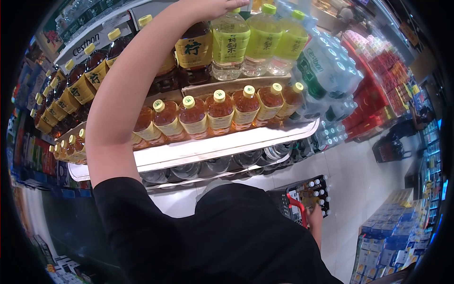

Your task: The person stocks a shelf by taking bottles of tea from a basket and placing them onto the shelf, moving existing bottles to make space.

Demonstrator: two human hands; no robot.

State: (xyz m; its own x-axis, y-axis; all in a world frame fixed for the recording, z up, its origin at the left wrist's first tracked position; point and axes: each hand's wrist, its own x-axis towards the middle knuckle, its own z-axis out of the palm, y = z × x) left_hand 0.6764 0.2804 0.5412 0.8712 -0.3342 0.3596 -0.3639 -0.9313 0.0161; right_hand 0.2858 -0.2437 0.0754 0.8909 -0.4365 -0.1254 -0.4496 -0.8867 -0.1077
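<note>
My left hand [210, 6] reaches up to the top shelf, partly cut off by the frame's upper edge. Its fingers close over the top of a clear bottle of pear drink [230, 45] with a pale green label, which stands upright in its row. Two more green-capped bottles [263, 42] stand to its right, and a dark bottle with a yellow label [194, 47] to its left. Low at my right side, my right hand [314, 217] is wrapped round the red handle [299, 208] of a dark shopping basket [282, 203].
Below runs a row of amber bottles [220, 111] with yellow caps above a white shelf edge [222, 146]. Wrapped water packs [326, 66] stack at the right end. White-capped bottles [321, 189] are by the basket. Blue-and-white cartons [383, 236] stand on the tiled floor [350, 189].
</note>
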